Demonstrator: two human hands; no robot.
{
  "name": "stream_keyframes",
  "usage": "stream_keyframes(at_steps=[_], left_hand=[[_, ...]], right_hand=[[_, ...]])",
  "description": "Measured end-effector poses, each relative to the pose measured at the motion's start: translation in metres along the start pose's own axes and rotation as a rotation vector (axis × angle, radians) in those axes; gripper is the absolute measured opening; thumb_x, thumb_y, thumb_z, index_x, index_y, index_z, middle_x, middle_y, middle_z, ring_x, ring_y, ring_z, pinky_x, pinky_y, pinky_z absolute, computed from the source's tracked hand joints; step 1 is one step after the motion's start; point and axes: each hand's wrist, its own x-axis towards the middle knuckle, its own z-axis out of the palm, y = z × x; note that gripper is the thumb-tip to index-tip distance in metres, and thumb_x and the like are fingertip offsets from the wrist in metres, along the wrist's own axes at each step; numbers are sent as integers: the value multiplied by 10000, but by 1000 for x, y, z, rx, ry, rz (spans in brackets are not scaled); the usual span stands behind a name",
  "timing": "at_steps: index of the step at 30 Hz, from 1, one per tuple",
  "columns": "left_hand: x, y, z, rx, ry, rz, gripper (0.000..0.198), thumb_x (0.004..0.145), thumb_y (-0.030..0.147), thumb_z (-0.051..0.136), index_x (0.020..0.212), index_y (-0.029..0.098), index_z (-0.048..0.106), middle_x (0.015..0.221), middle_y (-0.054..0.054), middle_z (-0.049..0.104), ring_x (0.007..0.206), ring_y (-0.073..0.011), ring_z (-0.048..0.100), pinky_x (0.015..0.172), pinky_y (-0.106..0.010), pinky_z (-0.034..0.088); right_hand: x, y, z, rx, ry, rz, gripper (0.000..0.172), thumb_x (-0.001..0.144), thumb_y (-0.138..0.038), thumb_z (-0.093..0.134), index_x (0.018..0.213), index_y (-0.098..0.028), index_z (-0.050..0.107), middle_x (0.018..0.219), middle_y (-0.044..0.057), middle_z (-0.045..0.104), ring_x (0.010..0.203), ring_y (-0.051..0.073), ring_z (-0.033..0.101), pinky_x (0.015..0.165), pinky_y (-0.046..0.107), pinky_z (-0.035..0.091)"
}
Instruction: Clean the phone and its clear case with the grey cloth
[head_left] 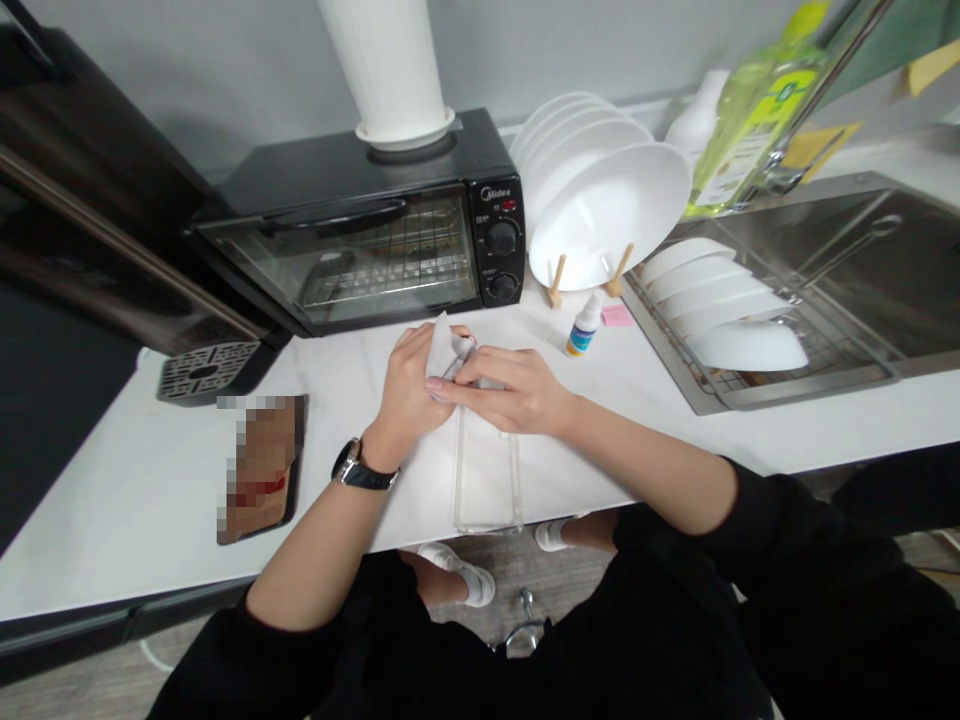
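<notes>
My left hand (409, 385) is closed around a white tissue or wipe (441, 345), which sticks up between thumb and fingers. My right hand (510, 390) lies over the top end of a clear phone case (487, 480) on the white counter, its fingers pressed together against the tissue. What lies between the fingertips is partly hidden. A watch (360, 470) is on my left wrist. The case lies lengthwise, reaching the counter's front edge.
A phone (259, 465) lies left of my hands. A black toaster oven (360, 240) stands behind, white plates in a wooden rack (600, 200) beside it. A small dropper bottle (583, 328) and a pink pad (616, 315) stand near the sink rack (750, 320).
</notes>
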Motion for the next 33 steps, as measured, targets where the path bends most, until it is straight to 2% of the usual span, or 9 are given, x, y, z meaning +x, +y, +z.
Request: stream_keyframes(at_steps=[3,9,15,20,25,28,33], left_hand=[[0,-1,0,13,5,4,166,852,277,566,1004,240,620,1007,-75,796,882,-272,728,786,-433,530],[2,1,-3,94,9,-8,134,785,189,554,891,258,512,823,-44,665,773,-260,621,712,-401,471],[3,3,-4,64,-4,-10,235,790,158,556,1008,237,590,936,-58,723,863,-264,665,779,-396,504],[2,5,-5,55,-24,-41,281,790,157,556,1053,230,625,994,-66,750,911,-270,689,831,-405,524],[2,4,-5,59,-14,-38,216,792,176,562,994,241,603,923,-58,721,864,-271,669,795,-411,518],[2,2,-3,75,-8,-44,118,801,220,571,915,252,566,857,-58,704,808,-274,654,744,-422,506],[0,-1,-1,23,-4,-3,162,898,319,576,1032,242,625,1003,-70,793,884,-281,737,788,-454,536]], right_hand=[[-4,3,2,12,0,36,467,1075,-93,552,1493,-278,649,982,-1,716,889,135,678,705,262,589],[-12,13,4,90,102,240,528,1088,-129,582,1575,-330,616,997,16,676,877,150,647,735,290,586],[-12,17,4,121,161,299,514,1080,-119,605,1549,-327,648,996,16,670,878,144,627,741,282,561],[-12,17,4,114,147,351,449,1093,-161,610,1509,-312,683,992,16,696,874,141,651,746,288,570],[-9,14,3,105,165,283,494,1075,-117,619,1531,-301,659,988,17,682,864,142,635,731,280,574],[-7,9,4,83,107,169,507,1079,-106,585,1556,-272,628,983,20,683,863,149,632,715,276,579],[-6,0,4,32,-15,39,490,1075,-89,563,1533,-251,624,969,8,712,913,150,675,736,280,598]])
